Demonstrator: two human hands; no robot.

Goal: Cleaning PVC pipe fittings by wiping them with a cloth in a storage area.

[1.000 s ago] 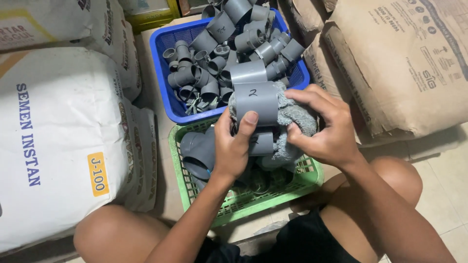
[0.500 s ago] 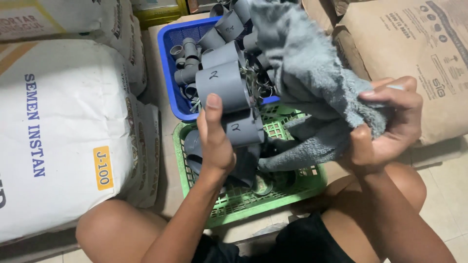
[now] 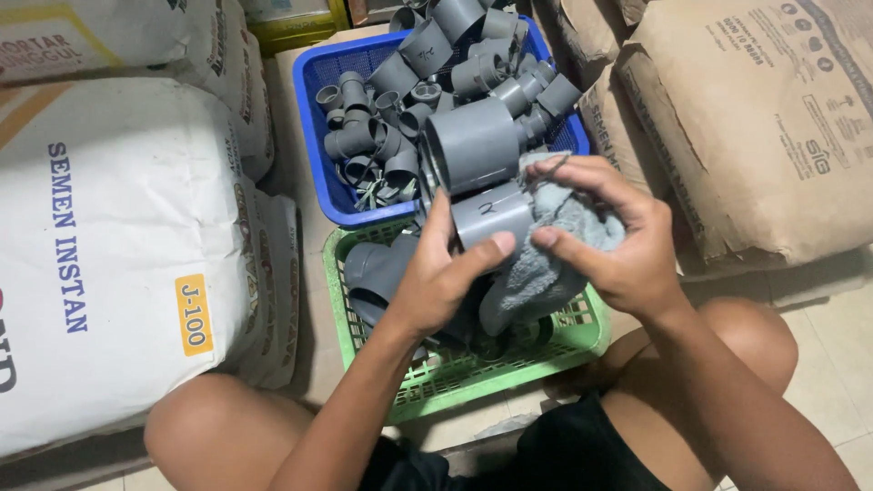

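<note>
My left hand (image 3: pixel 446 273) grips a large grey plastic pipe fitting (image 3: pixel 477 168) from below, holding it up over the two baskets. Against the right side of that fitting, my right hand (image 3: pixel 614 236) presses a bunched grey cloth (image 3: pixel 546 264). Beneath the hands sits a green plastic basket (image 3: pixel 455 373) holding a few more grey fittings (image 3: pixel 377 273). Behind it is a blue plastic basket (image 3: pixel 314 145) piled with several smaller grey pipe fittings (image 3: pixel 382 118).
A white cement sack (image 3: pixel 109 245) lies at the left, another white sack (image 3: pixel 100 36) behind it. Brown paper sacks (image 3: pixel 764 118) are stacked at the right. My bare knees (image 3: pixel 218 418) flank the green basket on a tiled floor (image 3: pixel 837 364).
The cloth was spread out and lifted high to the right; now it is bunched against the fitting. My right hand has come back left onto the fitting, which the left hand has turned.
</note>
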